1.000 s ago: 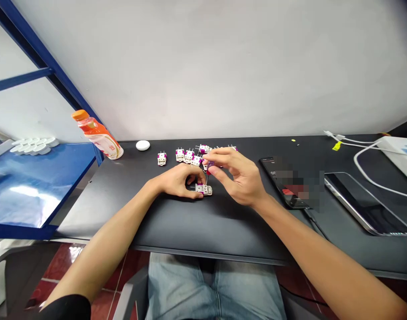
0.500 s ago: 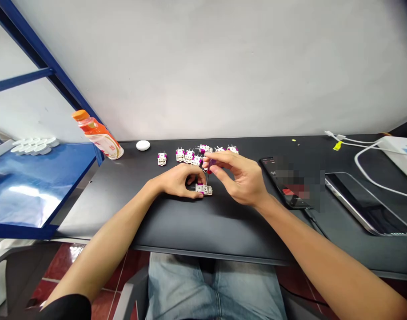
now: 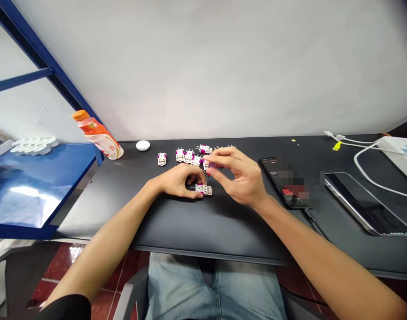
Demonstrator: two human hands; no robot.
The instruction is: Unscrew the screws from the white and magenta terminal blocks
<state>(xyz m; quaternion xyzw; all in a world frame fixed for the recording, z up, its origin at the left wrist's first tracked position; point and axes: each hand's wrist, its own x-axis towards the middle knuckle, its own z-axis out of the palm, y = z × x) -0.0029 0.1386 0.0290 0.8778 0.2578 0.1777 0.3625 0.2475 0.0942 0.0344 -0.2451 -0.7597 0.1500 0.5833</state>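
Observation:
On the black table my left hand (image 3: 178, 181) pinches a small white-and-purple plug part (image 3: 204, 190) with metal prongs between thumb and fingers, holding it against the surface. Just above it, my right hand (image 3: 237, 175) grips the purple handle of a small screwdriver (image 3: 211, 165). Its thin shaft points down at the part; the tip's exact contact is too small to make out. Behind both hands lie several similar white-and-purple plug parts (image 3: 189, 156), some partly hidden by my right hand. One more plug part (image 3: 161, 158) sits apart to the left.
An orange-capped bottle (image 3: 101, 138) and a white oval object (image 3: 142, 145) stand at the back left. To the right lie a dark phone (image 3: 273, 178) with a cable, a second phone (image 3: 366, 204), and a white box (image 3: 398, 149) with white cords. A wall rises behind the table (image 3: 177, 231).
My right fingers shift and roll slightly around the screwdriver handle. My left hand and the plug part stay in place.

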